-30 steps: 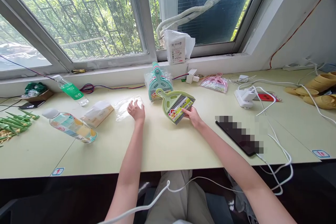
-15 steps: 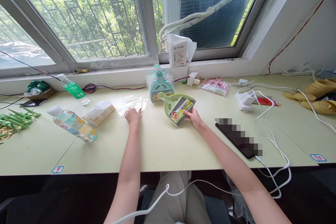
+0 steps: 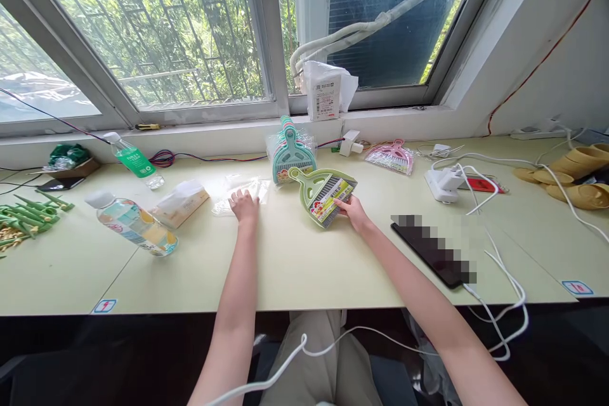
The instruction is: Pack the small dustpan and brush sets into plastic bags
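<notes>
A green dustpan (image 3: 311, 187) with a small grey-bristled brush and a yellow label is held over the table by my right hand (image 3: 351, 210), its fingers closed on the lower right edge. My left hand (image 3: 245, 206) rests with its fingers apart on clear plastic bags (image 3: 223, 203) lying flat on the table. Behind the green dustpan, a bundle of teal dustpan sets (image 3: 290, 152) in clear wrap stands near the window sill. A pink set (image 3: 391, 155) in clear wrap lies farther right.
Two bottles (image 3: 136, 165) and a tissue pack (image 3: 183, 206) stand or lie at the left. A black phone (image 3: 425, 250) with a white cable lies at the right, before a power strip (image 3: 445, 184). The table's front edge (image 3: 328, 309) runs below.
My left hand has shifted slightly right on the plastic bags, and its fingers look more spread. The green dustpan in my right hand has moved a little to the right.
</notes>
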Demonstrator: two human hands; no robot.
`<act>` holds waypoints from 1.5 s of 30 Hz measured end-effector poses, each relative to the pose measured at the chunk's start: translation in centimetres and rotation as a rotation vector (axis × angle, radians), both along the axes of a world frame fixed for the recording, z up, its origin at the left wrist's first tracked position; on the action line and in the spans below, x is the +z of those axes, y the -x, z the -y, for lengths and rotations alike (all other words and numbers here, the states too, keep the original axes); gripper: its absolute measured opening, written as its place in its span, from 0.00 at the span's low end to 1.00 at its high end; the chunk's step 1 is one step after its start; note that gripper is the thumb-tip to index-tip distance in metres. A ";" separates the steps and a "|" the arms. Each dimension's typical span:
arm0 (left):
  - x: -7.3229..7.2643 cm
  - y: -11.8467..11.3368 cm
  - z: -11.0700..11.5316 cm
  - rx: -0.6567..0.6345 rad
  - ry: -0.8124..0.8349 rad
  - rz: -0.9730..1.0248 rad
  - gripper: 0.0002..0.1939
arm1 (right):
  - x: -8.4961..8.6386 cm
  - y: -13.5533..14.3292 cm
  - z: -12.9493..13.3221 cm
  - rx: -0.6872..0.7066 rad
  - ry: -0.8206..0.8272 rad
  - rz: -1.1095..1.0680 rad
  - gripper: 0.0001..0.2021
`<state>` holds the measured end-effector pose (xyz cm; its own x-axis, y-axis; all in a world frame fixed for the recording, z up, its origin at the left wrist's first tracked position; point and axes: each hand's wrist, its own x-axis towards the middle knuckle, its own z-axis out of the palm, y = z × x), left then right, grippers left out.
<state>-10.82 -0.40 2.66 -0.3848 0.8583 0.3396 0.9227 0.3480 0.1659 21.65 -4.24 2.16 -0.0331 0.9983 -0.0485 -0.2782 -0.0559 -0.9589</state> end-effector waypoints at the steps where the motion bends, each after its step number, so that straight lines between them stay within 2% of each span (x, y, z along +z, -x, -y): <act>1: -0.1 0.0 -0.1 -0.002 0.043 0.012 0.17 | 0.0 0.0 0.0 -0.004 0.000 0.000 0.15; 3: -0.3 0.0 -0.3 0.001 0.080 0.038 0.14 | 0.1 -0.1 0.0 -0.008 0.003 0.000 0.14; 8: 0.1 -0.1 0.0 0.028 -0.018 0.057 0.21 | 0.2 -0.2 0.0 -0.008 0.002 -0.006 0.15; 13: 1.6 -1.8 1.1 -0.074 -0.433 0.142 0.22 | 0.8 -0.4 0.3 0.068 -0.056 -0.052 0.18; 16: 2.3 -4.2 1.8 -0.212 -0.562 0.166 0.21 | 1.3 -0.6 0.5 0.156 -0.087 -0.067 0.20; 19: 2.4 -6.7 2.4 -0.347 -0.536 0.168 0.20 | 1.6 -1.0 0.4 0.204 -0.058 -0.028 0.20; 22: 1.8 -8.3 2.6 -0.406 -0.449 0.161 0.20 | 1.2 -1.5 0.0 0.170 -0.014 0.025 0.18; 27: 1.2 -8.2 2.3 -0.364 -0.380 0.207 0.19 | 0.4 -1.6 -0.5 -0.021 0.056 0.067 0.12; 29: 1.2 -7.9 2.2 -0.353 -0.384 0.239 0.19 | 0.4 -1.3 -0.5 -0.046 0.079 0.061 0.11; 31: 1.4 -7.9 2.2 -0.359 -0.391 0.255 0.19 | 0.6 -1.0 -0.2 0.002 0.082 0.047 0.11; 34: 1.6 -8.1 2.4 -0.403 -0.397 0.274 0.19 | 1.0 -0.4 0.5 0.161 0.058 0.027 0.14; 37: 1.6 -8.6 2.6 -0.532 -0.387 0.310 0.19 | 1.1 0.3 0.9 0.253 0.036 0.022 0.16; 40: 1.3 -9.2 2.6 -0.697 -0.363 0.318 0.19 | 0.6 1.0 1.0 0.144 0.038 0.010 0.14; 43: 1.1 -9.8 2.6 -0.807 -0.364 0.333 0.17 | 0.0 1.6 0.9 -0.036 0.032 -0.033 0.13; 45: 1.1 -10.4 2.8 -0.875 -0.377 0.378 0.17 | -0.3 1.9 0.9 -0.086 0.021 -0.071 0.13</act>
<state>-0.45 -3.22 3.78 0.1874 0.7523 0.6316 0.6928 -0.5570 0.4580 19.80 -5.11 1.87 0.0483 0.9963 -0.0705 -0.3505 -0.0491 -0.9353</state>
